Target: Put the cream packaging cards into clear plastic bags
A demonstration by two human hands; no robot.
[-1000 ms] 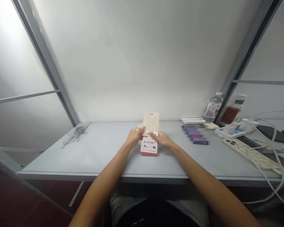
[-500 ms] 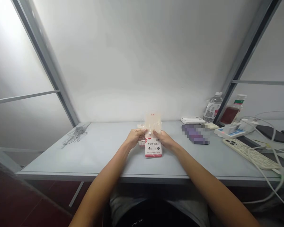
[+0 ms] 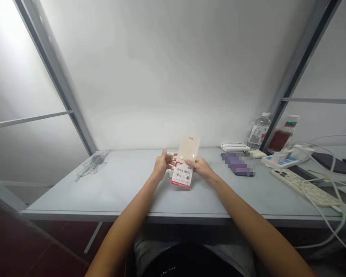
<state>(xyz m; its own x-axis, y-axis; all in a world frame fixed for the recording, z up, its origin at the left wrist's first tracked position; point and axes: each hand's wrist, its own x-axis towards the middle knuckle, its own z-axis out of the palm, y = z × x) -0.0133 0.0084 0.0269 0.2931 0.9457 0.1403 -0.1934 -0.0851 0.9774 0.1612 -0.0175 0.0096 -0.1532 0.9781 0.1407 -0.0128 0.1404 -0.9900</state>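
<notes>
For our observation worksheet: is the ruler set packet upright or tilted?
Tilted: the ruler set packet leans right at the top, touching the right hand.

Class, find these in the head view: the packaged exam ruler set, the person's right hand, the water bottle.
Exam ruler set (image 3: 182, 176): head view, on the white label.
Right hand (image 3: 198, 167): head view, on its back.
Water bottle (image 3: 259, 132): head view, on its middle.

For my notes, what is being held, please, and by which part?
The right hand grips the ruler-set packet at its right edge; the left hand is open.
</notes>
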